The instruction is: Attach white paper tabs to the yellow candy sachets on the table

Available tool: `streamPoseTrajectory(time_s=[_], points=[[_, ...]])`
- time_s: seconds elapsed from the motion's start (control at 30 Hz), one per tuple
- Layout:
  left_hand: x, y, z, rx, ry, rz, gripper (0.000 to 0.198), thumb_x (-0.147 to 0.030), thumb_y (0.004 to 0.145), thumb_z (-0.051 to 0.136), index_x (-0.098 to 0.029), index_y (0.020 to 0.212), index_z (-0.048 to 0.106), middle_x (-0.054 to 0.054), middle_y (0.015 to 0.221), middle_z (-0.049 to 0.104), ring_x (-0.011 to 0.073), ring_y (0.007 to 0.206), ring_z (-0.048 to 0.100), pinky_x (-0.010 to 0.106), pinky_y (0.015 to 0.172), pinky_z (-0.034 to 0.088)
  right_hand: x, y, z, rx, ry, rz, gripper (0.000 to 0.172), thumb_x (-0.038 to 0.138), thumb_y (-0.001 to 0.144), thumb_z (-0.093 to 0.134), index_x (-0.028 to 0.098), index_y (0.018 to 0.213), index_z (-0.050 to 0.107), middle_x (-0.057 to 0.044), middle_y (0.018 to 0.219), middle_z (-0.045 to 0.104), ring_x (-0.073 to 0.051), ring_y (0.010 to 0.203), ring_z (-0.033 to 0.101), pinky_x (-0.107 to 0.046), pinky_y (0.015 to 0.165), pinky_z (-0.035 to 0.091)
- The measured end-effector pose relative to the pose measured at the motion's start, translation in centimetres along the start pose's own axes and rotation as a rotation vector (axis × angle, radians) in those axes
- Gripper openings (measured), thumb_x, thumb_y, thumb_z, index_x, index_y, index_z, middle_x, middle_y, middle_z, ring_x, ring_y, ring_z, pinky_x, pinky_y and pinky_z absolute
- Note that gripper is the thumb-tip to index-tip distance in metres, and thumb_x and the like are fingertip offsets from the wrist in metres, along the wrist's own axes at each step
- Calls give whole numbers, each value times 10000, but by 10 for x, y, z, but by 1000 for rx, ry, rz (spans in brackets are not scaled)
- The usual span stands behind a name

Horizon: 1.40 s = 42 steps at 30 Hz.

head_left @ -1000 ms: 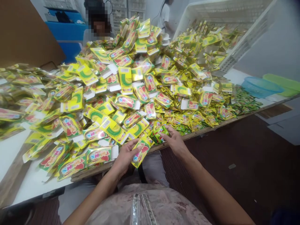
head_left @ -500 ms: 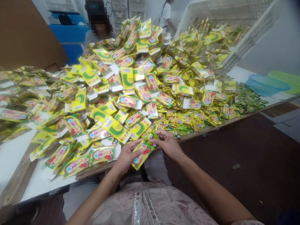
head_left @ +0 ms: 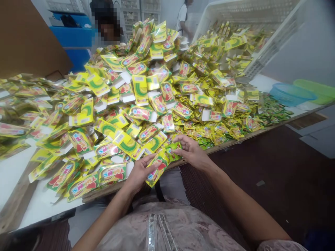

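My left hand grips a small yellow carton with red and green print at the table's front edge. My right hand pinches small green sachets at the carton's open upper end. A big heap of flat yellow cartons and loose green-yellow sachets covers the white table just beyond both hands.
A tipped white plastic crate spills cartons at the back right. A blue basket and a green lid sit at the table's right end. A person sits across the heap; another stands further back. Brown cardboard stands left.
My right hand picked sachets from the pile and brought them to the mouth of the carton in my left hand. The left hand has stayed nearly in place.
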<state>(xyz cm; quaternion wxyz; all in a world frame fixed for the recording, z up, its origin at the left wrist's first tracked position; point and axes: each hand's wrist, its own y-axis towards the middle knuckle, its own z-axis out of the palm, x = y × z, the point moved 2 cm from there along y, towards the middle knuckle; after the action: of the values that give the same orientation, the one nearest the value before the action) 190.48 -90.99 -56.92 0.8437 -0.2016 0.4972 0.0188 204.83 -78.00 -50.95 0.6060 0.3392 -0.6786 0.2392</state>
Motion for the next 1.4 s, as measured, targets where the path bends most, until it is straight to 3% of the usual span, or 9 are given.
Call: streamPoseTrajectory(time_s=[0.23, 0.43, 0.57, 0.8, 0.93, 1.03, 1.13, 1.27, 1.4], points=[[0, -4, 2, 84, -5, -23, 505, -277, 599, 823, -183, 1074, 680, 51, 916, 732, 159, 782, 666, 259, 790, 501, -6, 2, 10, 100, -332, -53, 147, 243, 735, 649, 195, 848, 569, 30, 710, 548, -121, 650, 478, -241, 614, 377], [0, -2, 4, 25, -56, -31, 523, -248, 556, 846, -186, 1051, 689, 41, 915, 732, 127, 708, 653, 234, 753, 496, -13, -2, 21, 12, -253, -50, 226, 282, 718, 680, 200, 896, 569, 31, 713, 571, -134, 677, 541, -254, 642, 426], [-4, -4, 3, 45, -117, -25, 455, -240, 573, 838, -186, 1005, 707, 37, 901, 732, 130, 722, 652, 230, 748, 494, -14, -4, 16, -6, -138, -19, 363, 314, 696, 698, 210, 1012, 554, -8, 855, 617, -162, 787, 598, -283, 696, 485], [-3, -5, 5, 104, -146, -25, 491, -249, 601, 822, -168, 1065, 684, 68, 936, 727, 142, 704, 658, 237, 729, 493, -14, -12, 22, -66, -454, -246, 224, 195, 774, 580, 222, 996, 571, -44, 974, 655, -193, 916, 614, -325, 809, 469], [3, -5, 6, 41, -78, -26, 561, -305, 580, 829, -156, 1098, 670, 94, 994, 719, 202, 800, 672, 290, 775, 501, -21, -15, 22, -43, -377, -119, 180, 243, 745, 629, 206, 908, 561, -24, 857, 643, -178, 812, 603, -300, 725, 462], [2, -5, 6, 35, 64, 72, 559, -328, 614, 804, -174, 1131, 655, 88, 1168, 655, 268, 1052, 610, 347, 912, 465, -21, -12, 18, 35, -191, 26, 217, 347, 743, 650, 193, 844, 535, 9, 730, 580, -147, 697, 558, -267, 637, 441], [-2, -4, 5, 47, 197, 180, 525, -333, 665, 765, -184, 1154, 643, 74, 1232, 618, 279, 1175, 535, 375, 1008, 403, -14, -9, 18, 0, -175, 29, 257, 413, 748, 650, 188, 773, 529, 23, 677, 528, -126, 641, 498, -252, 600, 405], [-3, -4, 2, 21, 262, 224, 530, -307, 648, 777, -205, 1152, 648, 56, 1215, 631, 262, 1147, 557, 355, 1014, 400, -9, -8, 23, -112, -368, -59, 307, 441, 750, 650, 178, 633, 544, 24, 613, 482, -117, 603, 425, -249, 571, 347], [-1, -4, -1, 78, 240, 151, 480, -326, 660, 769, -211, 1115, 668, 42, 1040, 712, 251, 1034, 618, 361, 956, 440, -10, -10, 24, 110, -326, 13, 306, 453, 782, 621, 174, 655, 621, 17, 605, 533, -125, 601, 460, -251, 571, 354]])
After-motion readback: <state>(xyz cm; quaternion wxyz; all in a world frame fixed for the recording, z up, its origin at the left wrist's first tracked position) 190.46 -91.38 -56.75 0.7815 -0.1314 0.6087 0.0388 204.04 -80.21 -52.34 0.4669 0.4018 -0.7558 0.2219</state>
